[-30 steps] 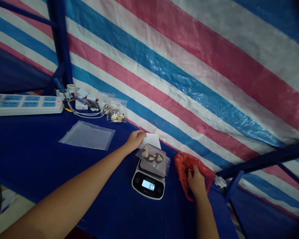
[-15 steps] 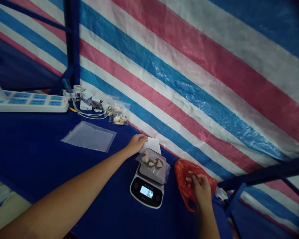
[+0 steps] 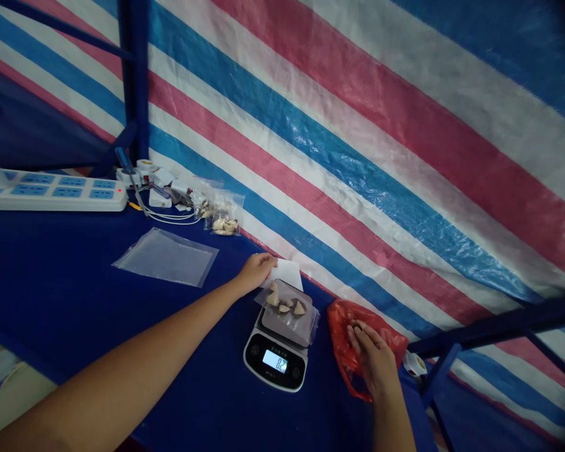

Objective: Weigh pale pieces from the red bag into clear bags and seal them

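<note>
Hands (image 3: 257, 271) (image 3: 374, 355) flank the scale (image 3: 282, 334) (display (image 3: 275, 361) lit) — clear bag (image 3: 289, 318) atop.

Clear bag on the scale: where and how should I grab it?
Take the clear bag by its right edge, coming from the right. That edge overhangs the plate of the scale, so it can probably be pinched above and below; the pale pieces lie further left.
</note>
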Available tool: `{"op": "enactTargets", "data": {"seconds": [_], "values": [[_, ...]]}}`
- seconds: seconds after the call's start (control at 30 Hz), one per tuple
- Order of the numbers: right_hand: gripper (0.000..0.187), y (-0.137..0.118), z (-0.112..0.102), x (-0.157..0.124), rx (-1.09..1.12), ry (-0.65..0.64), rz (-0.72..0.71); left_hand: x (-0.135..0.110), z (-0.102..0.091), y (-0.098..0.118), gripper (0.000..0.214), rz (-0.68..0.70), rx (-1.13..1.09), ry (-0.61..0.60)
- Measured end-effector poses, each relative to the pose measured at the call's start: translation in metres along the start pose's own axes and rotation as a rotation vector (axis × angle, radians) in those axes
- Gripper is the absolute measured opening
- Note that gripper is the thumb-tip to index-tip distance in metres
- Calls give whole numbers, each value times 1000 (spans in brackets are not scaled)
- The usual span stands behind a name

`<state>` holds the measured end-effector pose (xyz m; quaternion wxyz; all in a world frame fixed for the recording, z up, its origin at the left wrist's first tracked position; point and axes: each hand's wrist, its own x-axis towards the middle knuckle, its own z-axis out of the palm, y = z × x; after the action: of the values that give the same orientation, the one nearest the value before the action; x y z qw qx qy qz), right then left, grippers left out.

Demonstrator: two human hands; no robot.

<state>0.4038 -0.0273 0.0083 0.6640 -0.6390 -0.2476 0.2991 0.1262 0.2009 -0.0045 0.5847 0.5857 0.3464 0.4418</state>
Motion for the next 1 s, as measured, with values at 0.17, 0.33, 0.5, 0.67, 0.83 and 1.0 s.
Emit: {"op": "enactTargets", "data": {"seconds": [0.17, 0.33, 0.5, 0.67, 0.83, 1.0], "values": [[41, 1, 3, -4, 36, 19, 15, 0, 0, -2, 27, 7, -3, -3], [43, -6, 13, -15, -9, 59, -8, 1, 1, -4, 28, 14, 0, 0], [45, -12, 23, -24, -68, 43, 4, 3, 1, -7, 28, 29, 3, -9], [42, -12, 27, -28, -63, -7, 24, 3, 1, -7, 27, 29, -5, -16], [47, -13, 32, -31, -53, 1, 58, 2, 0, -5, 26, 37, 16, -9], [49, -14, 36, -34, -82, -21, 63, 3, 1, -5, 26, 34, 25, -21]]}}
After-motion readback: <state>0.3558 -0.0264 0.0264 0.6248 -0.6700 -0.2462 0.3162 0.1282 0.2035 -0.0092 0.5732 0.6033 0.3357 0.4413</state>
